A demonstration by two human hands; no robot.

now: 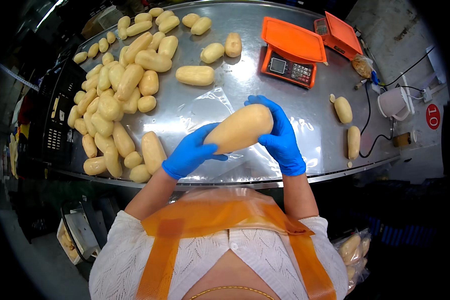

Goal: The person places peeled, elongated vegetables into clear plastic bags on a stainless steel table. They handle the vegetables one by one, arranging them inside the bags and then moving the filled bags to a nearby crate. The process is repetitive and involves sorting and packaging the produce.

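Observation:
A large peeled lotus root section [240, 129] is held up over the near middle of the steel table [243, 84]. My left hand [190, 153], in a blue glove, grips its lower left end. Around its upper right end is my right hand [283, 140], gloved the same way, with the thumb on the near side. Clear plastic bags [206, 105] lie flat on the metal beneath and beside both hands. A heap of peeled lotus root sections [110, 108] covers the table's left side. One long section [152, 152] rests close to my left wrist.
Beyond my right hand stands an orange digital scale [294, 41], with a second orange scale [345, 35] behind it. Two small sections [343, 110] lie at the right, near a black cable [367, 112]. A black plastic crate [62, 108] borders the left edge.

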